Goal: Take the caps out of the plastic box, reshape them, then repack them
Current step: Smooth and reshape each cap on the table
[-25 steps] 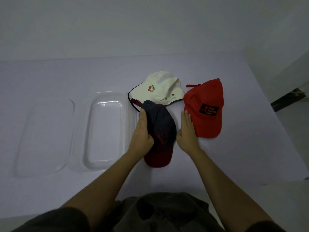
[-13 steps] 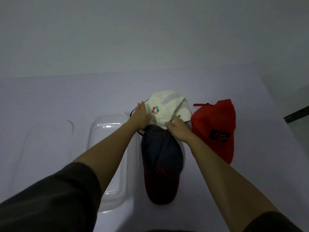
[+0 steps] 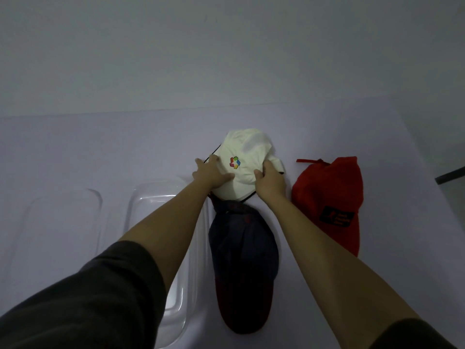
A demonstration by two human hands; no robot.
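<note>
Three caps lie on the white table [image 3: 100, 147]: a cream cap [image 3: 247, 157] with a small multicoloured logo farthest away, a navy cap [image 3: 242, 250] with a red brim nearest the person, and a red cap [image 3: 329, 197] with a dark patch off to the right. The cream cap's near edge overlaps the navy cap's far end; the red cap lies apart from both. Both hands are on the cream cap. The left hand [image 3: 210, 172] lies on its left side with fingers spread and straight and the thumb pressed across the crown. The right hand [image 3: 269, 180] has its fingers curled into the fabric on the right side, gripping it. One clear plastic box [image 3: 146, 210] sits just left of the navy cap, partly under the left forearm, with nothing showing in the part that is visible. One clear lid [image 3: 63, 235] lies flat beside it, farther left. The left arm wears a dark sleeve [image 3: 88, 298]. A plain pale wall [image 3: 226, 59] rises behind the table, and the light is dim
</note>
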